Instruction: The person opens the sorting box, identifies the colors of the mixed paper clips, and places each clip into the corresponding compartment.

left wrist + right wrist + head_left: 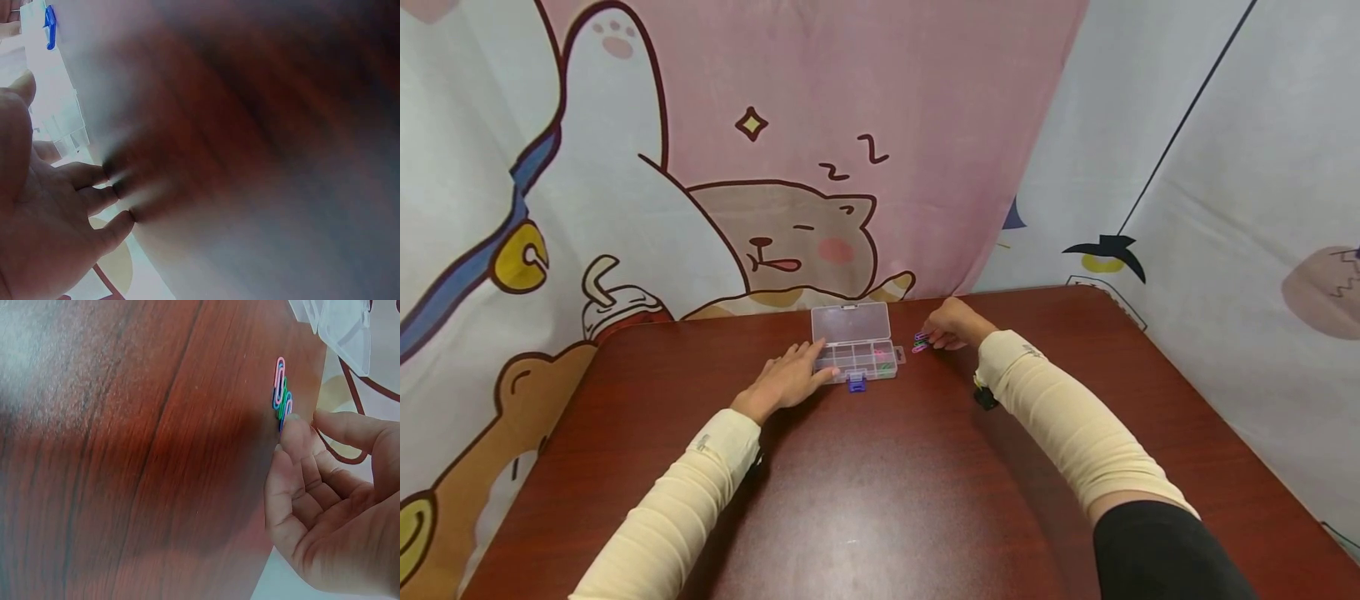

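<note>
Box (853,363) is standing open in the head view, lid (850,323) raised, likely for access; the left hand (790,377) is touching its left side, probably steadying it. Left wrist: those fingers are extending, gripping nothing. Right wrist: the right hand (331,519) is curling its fingers at the clips (282,399), just beside the box; whether they are pinching, I cannot tell.

place: screened-off nook | signs: cartoon-print cloth hangings (955,108) behind and beside wood-grain table (880,500)
</note>
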Available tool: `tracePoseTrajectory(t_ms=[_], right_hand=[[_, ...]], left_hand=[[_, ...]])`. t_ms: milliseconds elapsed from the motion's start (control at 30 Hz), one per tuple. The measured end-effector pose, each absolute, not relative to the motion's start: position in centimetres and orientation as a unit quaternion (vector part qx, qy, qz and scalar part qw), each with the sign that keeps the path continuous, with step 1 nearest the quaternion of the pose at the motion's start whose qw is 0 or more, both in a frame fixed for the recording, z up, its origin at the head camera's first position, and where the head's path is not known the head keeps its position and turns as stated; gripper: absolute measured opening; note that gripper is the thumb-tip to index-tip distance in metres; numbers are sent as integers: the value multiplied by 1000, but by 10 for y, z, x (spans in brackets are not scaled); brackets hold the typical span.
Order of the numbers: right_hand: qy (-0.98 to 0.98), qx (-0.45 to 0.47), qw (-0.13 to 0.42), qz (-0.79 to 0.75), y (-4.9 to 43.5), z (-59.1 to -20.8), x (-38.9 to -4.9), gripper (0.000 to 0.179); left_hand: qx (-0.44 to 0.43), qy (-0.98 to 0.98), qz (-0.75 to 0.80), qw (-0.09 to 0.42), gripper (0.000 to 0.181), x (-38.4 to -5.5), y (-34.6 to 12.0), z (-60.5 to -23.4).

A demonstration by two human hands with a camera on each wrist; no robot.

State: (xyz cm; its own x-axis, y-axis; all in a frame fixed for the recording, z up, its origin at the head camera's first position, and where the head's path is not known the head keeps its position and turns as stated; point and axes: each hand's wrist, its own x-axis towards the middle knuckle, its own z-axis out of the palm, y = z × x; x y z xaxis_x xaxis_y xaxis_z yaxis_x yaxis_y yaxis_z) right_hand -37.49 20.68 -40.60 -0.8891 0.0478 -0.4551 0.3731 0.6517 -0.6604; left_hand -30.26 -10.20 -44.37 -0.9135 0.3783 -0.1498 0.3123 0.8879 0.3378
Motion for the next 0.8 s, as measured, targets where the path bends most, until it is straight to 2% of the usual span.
tracePoseTrajectory(t_ms=[500, 800], right_hand=[[880, 128, 205, -409, 217, -406, -374, 26], [894, 136, 173, -391, 215, -415, -376, 26]], left_hand=[[181, 965, 156, 108, 76, -304, -102, -445], [178, 966, 156, 107, 76, -305, -101, -445]])
